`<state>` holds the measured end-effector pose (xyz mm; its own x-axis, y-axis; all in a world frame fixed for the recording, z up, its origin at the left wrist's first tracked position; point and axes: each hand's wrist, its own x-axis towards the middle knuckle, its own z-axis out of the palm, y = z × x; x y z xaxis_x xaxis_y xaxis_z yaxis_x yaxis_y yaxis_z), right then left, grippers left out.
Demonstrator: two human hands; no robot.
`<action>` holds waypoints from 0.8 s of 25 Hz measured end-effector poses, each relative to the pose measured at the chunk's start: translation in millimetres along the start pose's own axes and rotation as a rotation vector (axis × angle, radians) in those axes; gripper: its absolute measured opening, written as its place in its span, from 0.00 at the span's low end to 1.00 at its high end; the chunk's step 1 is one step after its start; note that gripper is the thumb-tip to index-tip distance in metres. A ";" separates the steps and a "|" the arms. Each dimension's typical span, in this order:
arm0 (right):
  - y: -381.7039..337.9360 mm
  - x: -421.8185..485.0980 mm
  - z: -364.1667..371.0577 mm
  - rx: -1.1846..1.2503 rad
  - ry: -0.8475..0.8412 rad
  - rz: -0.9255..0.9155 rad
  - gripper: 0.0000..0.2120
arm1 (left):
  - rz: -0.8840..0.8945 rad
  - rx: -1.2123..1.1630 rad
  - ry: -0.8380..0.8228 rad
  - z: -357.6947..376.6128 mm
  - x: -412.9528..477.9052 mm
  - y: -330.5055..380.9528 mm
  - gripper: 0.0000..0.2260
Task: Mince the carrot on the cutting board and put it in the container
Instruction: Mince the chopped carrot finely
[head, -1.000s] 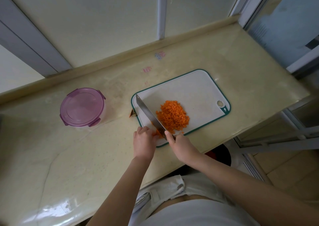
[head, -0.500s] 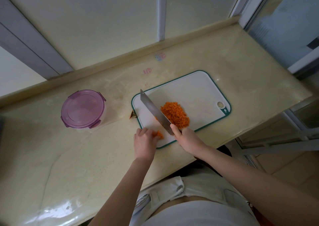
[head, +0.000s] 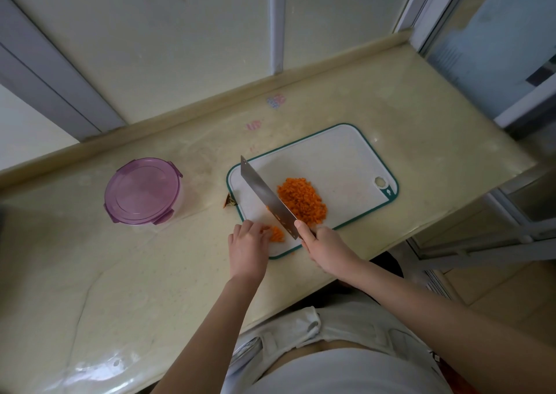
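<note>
A white cutting board (head: 337, 155) with a green rim lies on the counter. A heap of minced carrot (head: 302, 200) sits at its middle. A smaller clump of carrot (head: 276, 233) lies at the board's near left corner, and my left hand (head: 247, 244) touches it with curled fingertips. My right hand (head: 325, 244) grips the handle of a cleaver (head: 266, 198), whose blade stands between the two carrot piles. The round container (head: 143, 191), left of the board, has its purple lid on.
A carrot end scrap (head: 229, 201) lies on the beige counter (head: 90, 273) just off the board's left edge. The counter ends at a wall ledge behind and at an open drop to the right and near side.
The cleaver has tilted up and swung right toward the big heap, leaving the small clump apart on its left. My left hand stays at that clump.
</note>
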<state>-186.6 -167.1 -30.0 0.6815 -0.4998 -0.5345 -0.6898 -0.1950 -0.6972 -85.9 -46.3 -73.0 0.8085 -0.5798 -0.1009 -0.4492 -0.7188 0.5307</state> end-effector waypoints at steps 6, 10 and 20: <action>5.2 -5.2 6.5 -0.005 -0.024 0.029 0.27 | -0.001 0.108 -0.007 1.4 -0.9 4.0 0.08; 3.4 -5.6 8.9 -0.025 -0.024 0.034 0.29 | 0.027 0.156 0.008 0.5 0.7 7.8 0.06; -1.8 -3.4 14.3 -0.109 -0.034 0.085 0.27 | 0.054 0.152 -0.026 1.9 5.5 7.1 0.06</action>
<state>-184.2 -153.0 -33.7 0.6258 -0.4901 -0.6068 -0.7669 -0.2447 -0.5933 -85.4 -55.3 -71.4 0.7726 -0.6272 -0.0988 -0.5455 -0.7352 0.4024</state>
